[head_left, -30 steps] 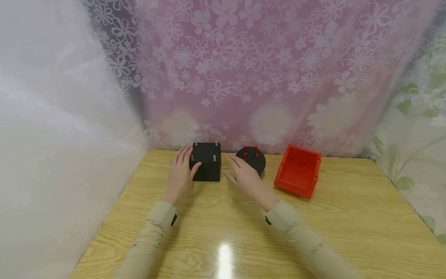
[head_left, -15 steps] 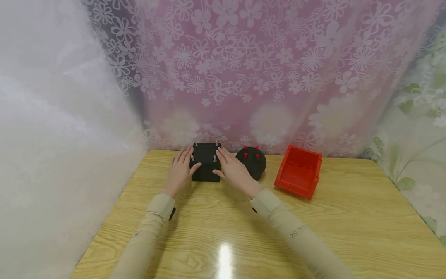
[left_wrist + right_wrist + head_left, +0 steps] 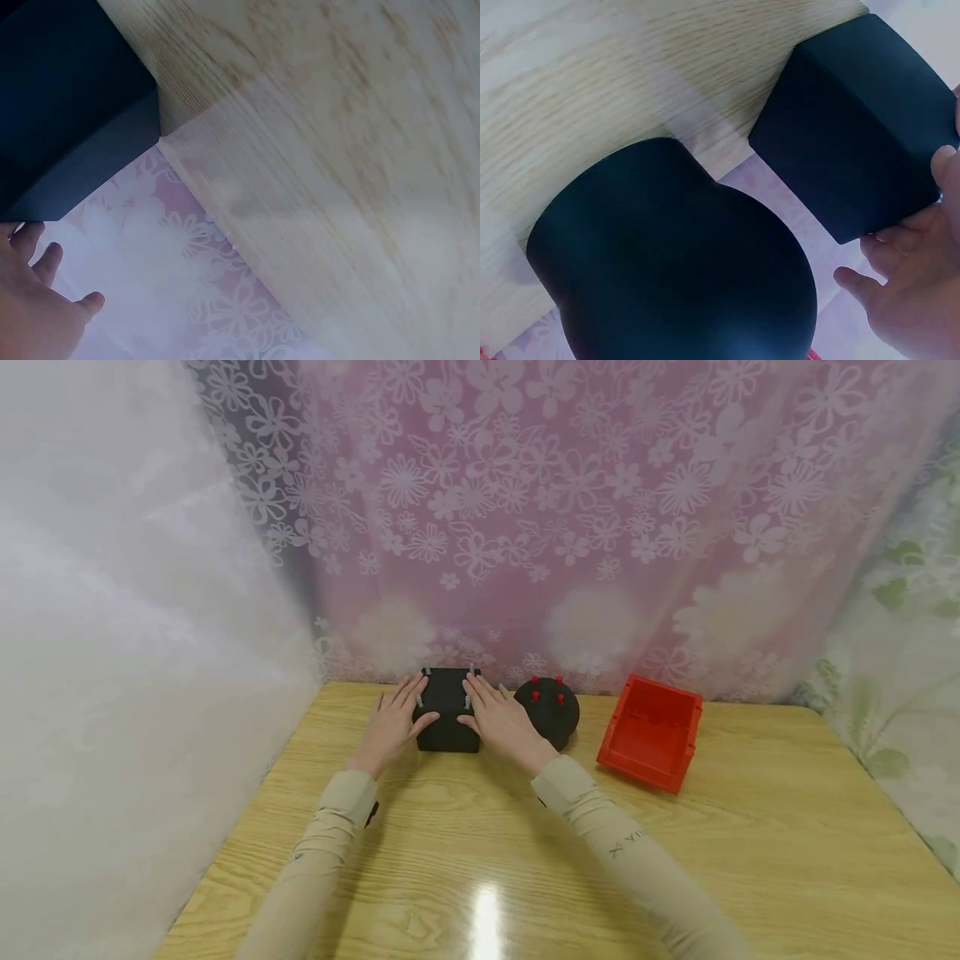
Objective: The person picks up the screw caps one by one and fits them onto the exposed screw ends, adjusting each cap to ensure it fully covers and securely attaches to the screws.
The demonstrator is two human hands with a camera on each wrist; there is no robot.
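A black box (image 3: pixel 448 734) with small grey pegs at its top corners stands at the back of the table. My left hand (image 3: pixel 392 723) rests on its left side, fingers extended along the top edge and thumb toward the front. On the opposite side my right hand (image 3: pixel 505 724) touches it in the same manner. Beyond the right hand sits a rounded black object (image 3: pixel 558 727) topped with several red pegs. The left wrist view shows the box (image 3: pixel 82 97) above part of the hand. In the right wrist view, fingertips meet the edge of the box (image 3: pixel 847 135).
A red plastic bin (image 3: pixel 648 739) lies to the right, its open side facing up and forward. Behind the wooden table (image 3: pixel 450 852) hangs a pink floral curtain (image 3: pixel 510 527). A pale sheet (image 3: pixel 135 652) borders the left side.
My right hand has moved left onto the box's right side, away from the front of the rounded object. The left hand stays at the box. The view has shifted slightly.
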